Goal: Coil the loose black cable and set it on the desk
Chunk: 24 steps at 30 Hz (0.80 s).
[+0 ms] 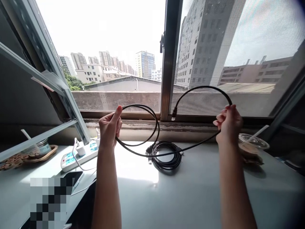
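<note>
A black cable [135, 154] is stretched between my two hands above the table. My left hand [111, 125] is closed around it, thumb up, with a round loop of cable hanging to its right. My right hand [229, 122] grips the same cable farther along. From there one end arches up and left, and its plug [174, 113] with a light tip dangles in front of the window frame. Below the stretched part, a coiled black cable [166, 165] lies on the table, connectors showing at its sides. Whether the coil joins the held cable cannot be told.
On the left, a white power strip [69, 160] holds a charger [81, 149] with a white cord; a phone [75, 178] lies nearby. A jar [43, 149] sits on a tray behind a metal rack [78, 125]. Right of my right hand stands a lidded cup [252, 144] with a straw.
</note>
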Motion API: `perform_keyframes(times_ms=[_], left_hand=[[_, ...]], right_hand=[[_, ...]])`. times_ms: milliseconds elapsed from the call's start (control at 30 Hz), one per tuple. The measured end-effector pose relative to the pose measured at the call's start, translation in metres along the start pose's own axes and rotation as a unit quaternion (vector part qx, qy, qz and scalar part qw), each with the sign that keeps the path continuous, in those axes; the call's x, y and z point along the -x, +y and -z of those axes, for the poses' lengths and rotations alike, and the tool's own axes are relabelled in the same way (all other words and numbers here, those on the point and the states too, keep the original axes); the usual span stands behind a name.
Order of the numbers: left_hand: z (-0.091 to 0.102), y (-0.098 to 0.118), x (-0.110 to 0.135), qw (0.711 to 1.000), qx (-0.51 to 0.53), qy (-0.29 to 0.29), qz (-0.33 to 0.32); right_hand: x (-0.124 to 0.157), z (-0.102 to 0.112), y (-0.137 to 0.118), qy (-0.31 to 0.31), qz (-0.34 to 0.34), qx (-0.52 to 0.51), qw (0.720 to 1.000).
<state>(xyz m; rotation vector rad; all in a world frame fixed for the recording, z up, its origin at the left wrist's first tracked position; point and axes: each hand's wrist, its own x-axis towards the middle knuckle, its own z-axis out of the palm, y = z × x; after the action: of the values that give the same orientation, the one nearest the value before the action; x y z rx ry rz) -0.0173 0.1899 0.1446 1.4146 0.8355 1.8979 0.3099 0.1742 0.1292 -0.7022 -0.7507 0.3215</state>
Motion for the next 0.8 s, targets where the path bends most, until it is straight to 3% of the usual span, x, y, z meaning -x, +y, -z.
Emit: perform_keyframes(times_ms=[133,300,400,567,700,800], left_hand=[[0.016,-0.001,-0.01,0.99,0.063,0.096,0.077],[0.014,0.003,-0.01,0.984,0.024,0.118,0.131],[0.009,0.007,-0.007,0.986,-0.028,0.112,0.121],[0.006,0.019,0.001,0.991,0.007,0.085,0.102],[-0.004,0.029,0.01,0.995,0.025,0.073,0.065],[-0.015,0.033,0.017,0.996,0.036,0.07,0.029]], right_hand=[[-0.014,0.02,0.006,0.031,0.019,0.002,0.999],[-0.011,0.017,0.002,-0.01,0.031,0.012,0.999],[-0.002,0.004,0.0,-0.047,0.037,-0.01,0.998],[0.005,-0.006,0.003,-0.104,0.062,0.018,0.992],[0.004,-0.001,0.008,-0.08,0.141,0.097,0.982],[0.005,0.003,0.002,-0.07,0.208,0.197,0.956]])
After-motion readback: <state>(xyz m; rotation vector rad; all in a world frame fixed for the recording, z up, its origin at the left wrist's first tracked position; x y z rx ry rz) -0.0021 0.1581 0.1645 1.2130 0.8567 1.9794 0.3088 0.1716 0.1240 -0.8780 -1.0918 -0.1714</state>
